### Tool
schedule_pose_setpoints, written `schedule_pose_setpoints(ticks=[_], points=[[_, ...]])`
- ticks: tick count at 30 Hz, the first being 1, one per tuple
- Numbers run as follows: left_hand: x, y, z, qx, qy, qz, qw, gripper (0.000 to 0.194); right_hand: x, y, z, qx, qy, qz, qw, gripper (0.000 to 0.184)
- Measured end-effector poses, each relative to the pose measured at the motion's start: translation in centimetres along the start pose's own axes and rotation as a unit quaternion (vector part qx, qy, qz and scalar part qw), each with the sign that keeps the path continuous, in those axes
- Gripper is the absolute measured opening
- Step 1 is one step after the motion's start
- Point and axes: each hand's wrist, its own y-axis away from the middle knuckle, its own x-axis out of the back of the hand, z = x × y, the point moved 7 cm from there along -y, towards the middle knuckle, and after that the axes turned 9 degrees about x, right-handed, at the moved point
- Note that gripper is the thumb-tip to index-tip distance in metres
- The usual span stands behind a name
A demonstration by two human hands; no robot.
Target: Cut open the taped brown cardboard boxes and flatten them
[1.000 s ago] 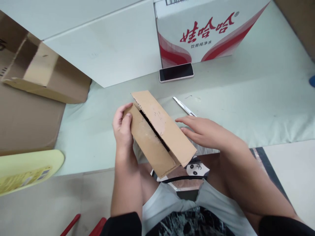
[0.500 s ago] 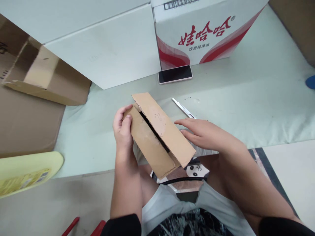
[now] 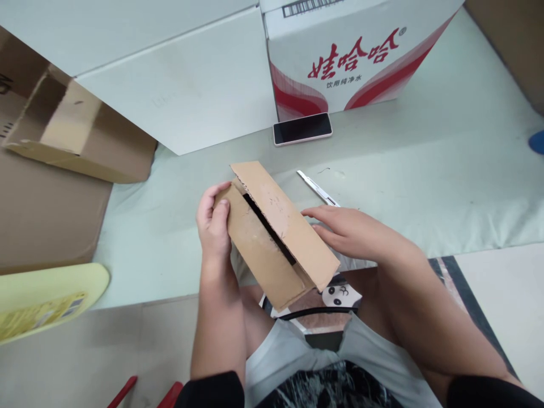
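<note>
A small brown cardboard box is tilted in front of me over the table's near edge. Its two top flaps leave a dark gap between them, and the right one stands slightly raised. My left hand grips the box's far left end, thumb on the left flap and fingers around the side. At the box's right side is my right hand, its fingers stretched out; the fingertips are partly hidden behind the box edge. Just beyond that hand lies a white utility knife on the green cloth.
A phone lies against a white-and-red carton, beside a large white box. Brown cartons stand at left, near a yellow-green plastic object. A blue item shows at the right edge of the cloth-covered table.
The cardboard box has shifted very slightly to the right with my left hand. My right hand has hardly moved.
</note>
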Motion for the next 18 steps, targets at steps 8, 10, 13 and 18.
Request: schedule_pose_setpoints(ticks=[8, 10, 13, 18], points=[[-0.25, 0.13, 0.04, -0.008, 0.013, 0.008, 1.000, 0.033, 0.22, -0.03, -0.59, 0.001, -0.008, 0.003, 1.000, 0.044], [-0.41, 0.16, 0.15, -0.014, 0.016, 0.005, 1.000, 0.033, 0.24, -0.06, -0.66, 0.002, -0.012, 0.008, 1.000, 0.043], [-0.62, 0.17, 0.19, -0.021, 0.009, -0.001, 1.000, 0.036, 0.22, -0.15, -0.67, 0.014, -0.015, 0.022, 1.000, 0.043], [-0.88, 0.33, 0.24, -0.033, -0.005, 0.001, 0.999, 0.040, -0.20, -0.29, -0.21, 0.022, -0.007, 0.026, 0.999, 0.044]])
